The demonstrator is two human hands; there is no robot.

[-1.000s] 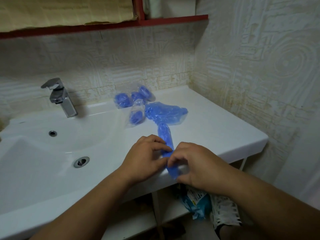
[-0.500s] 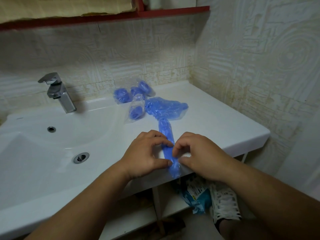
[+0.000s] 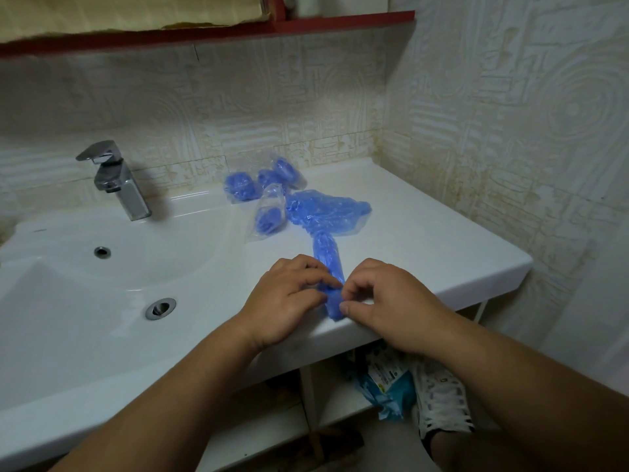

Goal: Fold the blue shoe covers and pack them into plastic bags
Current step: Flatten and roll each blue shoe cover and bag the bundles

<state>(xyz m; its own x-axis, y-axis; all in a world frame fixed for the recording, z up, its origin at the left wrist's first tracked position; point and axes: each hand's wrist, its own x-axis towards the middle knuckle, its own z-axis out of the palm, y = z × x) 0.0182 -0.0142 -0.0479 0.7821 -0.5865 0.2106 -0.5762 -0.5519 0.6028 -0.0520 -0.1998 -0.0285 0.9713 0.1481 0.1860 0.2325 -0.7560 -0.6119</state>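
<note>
- Had one blue shoe cover (image 3: 327, 260) pulled out into a long skinny strip. Thin crinkly plastic, bright blue, bunched thicker at the near end.
- Spotted a loose heap of shoe covers (image 3: 326, 212) in clear plastic right at the strip's far end. Couldn't tell whether touching it or just beside it.
- Counted three small plastic bags (image 3: 240, 189) behind and left of that heap, each with a rolled blue wad inside, the nearest lying right at the basin's rim.
- Was all sitting on a glossy white tabletop (image 3: 425, 247), moulded in one piece with a sink basin (image 3: 68, 318) on the left. Chrome faucet (image 3: 115, 185) at the back, metal drain (image 3: 160, 308) at the bottom.
- Pretty dim in there. Beige patterned walls (image 3: 510, 114), stained yellowish along the corner, with a red shelf (image 3: 306, 25) up top.
- Down below the tabletop, saw a white sneaker (image 3: 442, 400) and a blue printed packet (image 3: 388, 391) just beside it.
- Pinched the strip's near end with both hands, close to the tabletop's front edge: left hand (image 3: 286, 298) from the left, right hand (image 3: 384, 301) from the right, fingers curled, fingertips almost meeting over the blue plastic.
- Left the rest of the strip lying flat, running straight away from the hands toward the heap.
</note>
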